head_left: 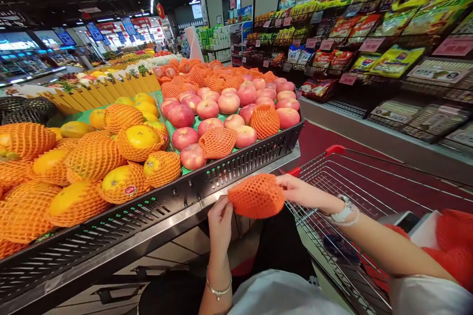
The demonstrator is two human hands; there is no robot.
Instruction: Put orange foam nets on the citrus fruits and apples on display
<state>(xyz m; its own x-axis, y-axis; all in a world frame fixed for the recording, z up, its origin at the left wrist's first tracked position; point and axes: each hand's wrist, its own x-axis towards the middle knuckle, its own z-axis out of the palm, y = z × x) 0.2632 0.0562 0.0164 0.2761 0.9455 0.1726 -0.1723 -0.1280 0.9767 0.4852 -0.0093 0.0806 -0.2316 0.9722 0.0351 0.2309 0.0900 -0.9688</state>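
Note:
An orange foam fruit net point(256, 197) is stretched between my two hands, in front of the fruit stand's edge. My left hand point(220, 211) pinches its left end with closed fingers. At the opposite end, the fingers of my right hand point(291, 189) grip the net. Whether anything is inside the net, I cannot tell. Just beyond lie rows of red apples point(209, 108), a few of them wrapped in the same foam nets. Left of the apples sit yellow mangoes point(138, 137), most in orange nets.
A black slotted crate wall point(236, 173) fronts the fruit. A wire shopping cart point(332, 182) with red corners stands at my right, holding a red item point(453, 241). Shelves of packaged snacks point(397, 61) line the right side. A yellow picket divider point(107, 92) runs behind the mangoes.

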